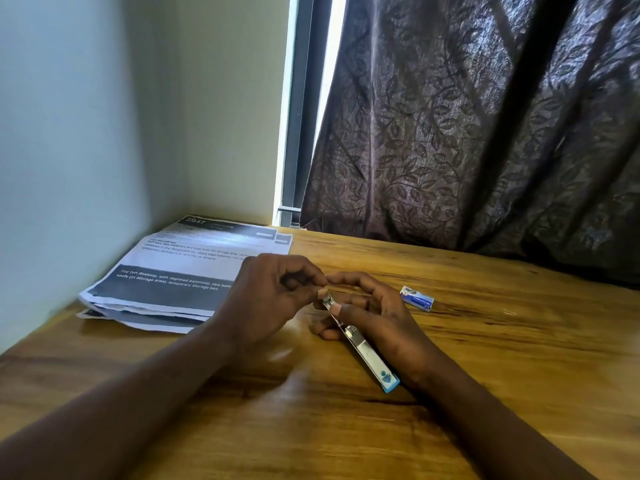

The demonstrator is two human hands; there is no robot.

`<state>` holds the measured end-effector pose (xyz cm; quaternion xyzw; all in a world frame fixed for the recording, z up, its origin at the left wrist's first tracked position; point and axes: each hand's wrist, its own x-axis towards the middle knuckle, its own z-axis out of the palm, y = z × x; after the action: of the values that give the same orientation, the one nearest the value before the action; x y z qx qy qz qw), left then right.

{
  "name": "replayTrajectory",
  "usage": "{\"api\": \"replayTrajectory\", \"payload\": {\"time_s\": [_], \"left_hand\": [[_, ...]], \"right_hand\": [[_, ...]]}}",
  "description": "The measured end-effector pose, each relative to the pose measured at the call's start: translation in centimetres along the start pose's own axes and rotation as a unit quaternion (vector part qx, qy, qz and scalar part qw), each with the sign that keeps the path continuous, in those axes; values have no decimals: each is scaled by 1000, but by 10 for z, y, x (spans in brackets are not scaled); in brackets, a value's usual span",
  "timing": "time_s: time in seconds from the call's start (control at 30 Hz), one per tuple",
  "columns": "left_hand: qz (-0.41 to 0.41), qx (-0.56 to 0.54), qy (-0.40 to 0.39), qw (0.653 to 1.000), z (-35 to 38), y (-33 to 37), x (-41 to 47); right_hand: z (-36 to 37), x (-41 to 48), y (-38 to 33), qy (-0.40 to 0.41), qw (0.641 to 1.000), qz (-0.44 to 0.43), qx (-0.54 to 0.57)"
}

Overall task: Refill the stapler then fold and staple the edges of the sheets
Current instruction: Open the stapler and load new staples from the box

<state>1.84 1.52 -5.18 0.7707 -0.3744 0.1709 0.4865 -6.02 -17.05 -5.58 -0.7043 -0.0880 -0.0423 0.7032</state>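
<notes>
A slim metal stapler (363,351) with a blue-and-white end lies slanted in my right hand (377,317), whose fingers and thumb curl round its front part just above the wooden table (519,358). My left hand (273,296) meets it at the stapler's front tip, thumb and fingers pinched together there; what they pinch is too small to tell. A small blue-and-white staple box (417,298) lies on the table just right of my hands. A stack of printed sheets (166,275) lies at the table's far left corner.
A pale wall (86,133) runs along the table's left side. A dark patterned curtain (485,133) hangs behind the table's far edge, with a strip of window frame (299,109) beside it. Bare wood lies in front of and to the right of my hands.
</notes>
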Motion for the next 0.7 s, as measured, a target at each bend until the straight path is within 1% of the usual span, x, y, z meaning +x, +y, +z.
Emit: {"api": "replayTrajectory", "payload": {"time_s": [0.23, 0.33, 0.47, 0.6, 0.7], "left_hand": [[20, 44, -26, 998, 1, -1, 1], [21, 60, -28, 998, 1, 0, 0], [-27, 61, -12, 998, 1, -2, -1], [-84, 57, 2, 995, 2, -2, 1], [-157, 2, 1, 988, 6, -5, 2]], "right_hand": [[-1, -2, -4, 11, 1000, 6, 8], [0, -2, -2, 8, 1000, 3, -8], [2, -2, -1, 0, 1000, -8, -27], [2, -4, 0, -7, 1000, -11, -19], [0, -2, 2, -6, 1000, -15, -9]]}}
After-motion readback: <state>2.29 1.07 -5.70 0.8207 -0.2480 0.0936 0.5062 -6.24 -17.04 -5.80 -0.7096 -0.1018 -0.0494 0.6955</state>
